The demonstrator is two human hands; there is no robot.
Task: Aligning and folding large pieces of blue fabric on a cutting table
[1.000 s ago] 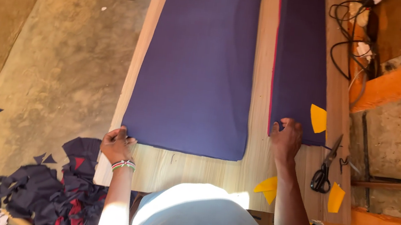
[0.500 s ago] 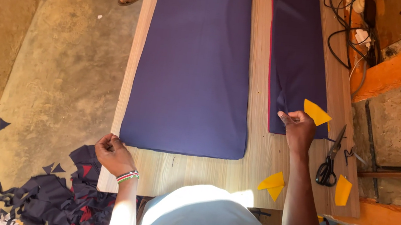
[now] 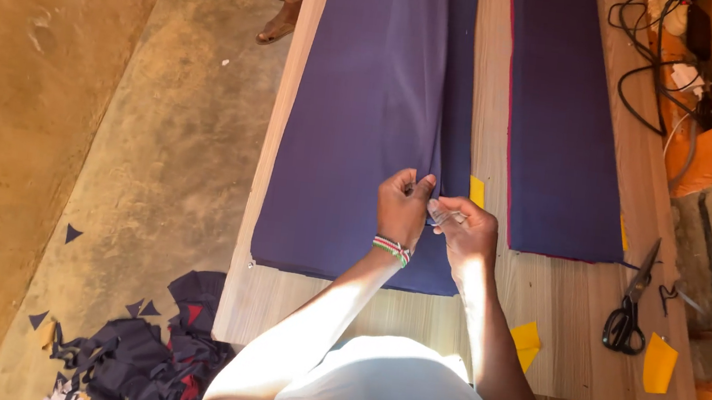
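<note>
Over the wooden table (image 3: 488,295), the left hand (image 3: 402,207) and right hand (image 3: 462,230) are pinching a purple cloth (image 3: 365,121) fold, fingertips hiding it; bare board is showing alongside.

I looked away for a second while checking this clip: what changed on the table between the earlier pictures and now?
Both hands left the cloth's near corners and met at its middle: the left hand and right hand now pinch up a fold of the wide purple cloth. The narrow purple cloth, scissors and wooden table stayed put.
</note>
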